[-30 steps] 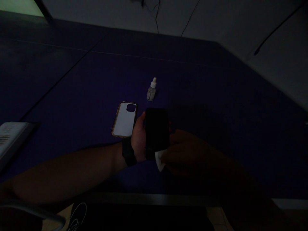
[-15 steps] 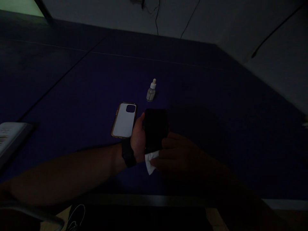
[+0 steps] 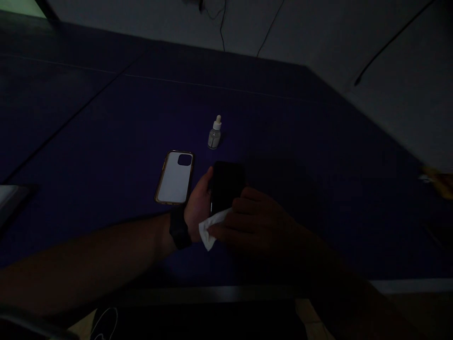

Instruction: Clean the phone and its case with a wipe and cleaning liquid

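Note:
My left hand [image 3: 198, 208], with a dark watch on its wrist, is wrapped round a black smartphone [image 3: 228, 184] whose dark face is turned up. A white cloth or tissue [image 3: 208, 231] is pinched in my right hand [image 3: 253, 219] and lies against the phone's lower end. The right fingers cover part of the phone's lower right side. Left of the phone, a phone case [image 3: 174, 178] with a pale back and a brownish rim rests on the table. Beyond the phone stands a small dropper bottle [image 3: 214, 137] with a white cap.
The dark blue table [image 3: 141, 127] runs back to a grey wall [image 3: 141, 21] with hanging cables [image 3: 222, 28]. A pale box-like object [image 3: 9, 196] is cut off at the left edge. Something yellowish [image 3: 440, 182] lies at the far right.
My right hand and the white cloth have shifted slightly up and left across the phone's lower end. The whole view has swung a little to the right; case and bottle look unmoved.

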`<action>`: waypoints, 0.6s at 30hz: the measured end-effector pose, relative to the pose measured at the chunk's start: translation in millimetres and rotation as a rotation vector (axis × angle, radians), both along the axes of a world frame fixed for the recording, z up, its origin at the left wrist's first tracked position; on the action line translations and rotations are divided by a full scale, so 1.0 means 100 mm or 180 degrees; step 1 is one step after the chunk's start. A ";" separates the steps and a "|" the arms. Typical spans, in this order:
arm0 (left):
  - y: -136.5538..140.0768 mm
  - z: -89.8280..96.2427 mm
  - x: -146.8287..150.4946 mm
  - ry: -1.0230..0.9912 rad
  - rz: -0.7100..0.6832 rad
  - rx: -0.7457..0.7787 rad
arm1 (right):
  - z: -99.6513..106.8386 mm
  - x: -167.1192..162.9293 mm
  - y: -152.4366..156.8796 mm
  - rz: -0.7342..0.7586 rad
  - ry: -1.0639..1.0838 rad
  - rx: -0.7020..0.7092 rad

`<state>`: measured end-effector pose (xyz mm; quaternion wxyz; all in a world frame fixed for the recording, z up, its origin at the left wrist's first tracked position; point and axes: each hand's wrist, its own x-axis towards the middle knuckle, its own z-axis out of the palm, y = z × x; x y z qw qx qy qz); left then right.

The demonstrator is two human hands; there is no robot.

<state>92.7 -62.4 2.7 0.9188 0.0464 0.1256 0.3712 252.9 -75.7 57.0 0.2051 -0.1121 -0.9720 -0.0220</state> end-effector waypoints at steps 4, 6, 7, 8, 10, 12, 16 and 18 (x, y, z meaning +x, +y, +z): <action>-0.07 -0.02 0.06 -0.0163 -0.0288 0.0123 | 0.09 0.08 0.14 -0.0727 0.0149 0.0598; -0.09 -0.06 0.10 -0.0155 -0.0360 0.0156 | 0.10 0.10 0.22 -0.1024 0.0243 0.0775; -0.10 -0.08 0.10 -0.0135 -0.0411 0.0163 | 0.10 0.10 0.25 -0.1127 0.0270 0.0822; -0.10 -0.10 0.11 -0.0119 -0.0470 0.0164 | 0.09 0.10 0.28 -0.1183 0.0301 0.0844; -0.09 -0.13 0.11 -0.0117 -0.0534 0.0148 | 0.07 0.10 0.29 -0.1161 0.0345 0.0811; -0.08 -0.14 0.10 -0.0139 -0.0537 0.0127 | 0.06 0.09 0.26 -0.0886 0.0340 0.0649; -0.09 -0.11 0.08 -0.0247 -0.0416 0.0039 | 0.10 0.11 0.18 -0.0332 0.0176 0.0230; -0.11 -0.09 0.08 -0.0173 -0.0479 0.0053 | 0.12 0.14 0.19 -0.0497 0.0119 0.0267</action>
